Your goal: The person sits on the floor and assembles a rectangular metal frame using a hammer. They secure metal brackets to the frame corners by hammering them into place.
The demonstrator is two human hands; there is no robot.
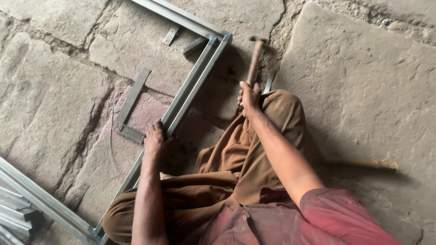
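I sit on a stone floor in brown trousers. My right hand (249,97) grips the wooden handle of a hammer (255,56), its metal head raised near the far corner of a metal frame (193,86). My left hand (154,138) presses down on the frame's long side rail, fingers wrapped over its edge. The frame is made of grey steel channel and runs from the lower left up to a mitred corner at the top centre.
A steel try square (130,106) lies flat left of the rail. Small metal brackets (170,35) lie near the far corner and at the lower left. More steel sections (22,199) are stacked at the lower left. A wooden stick (372,163) lies at the right.
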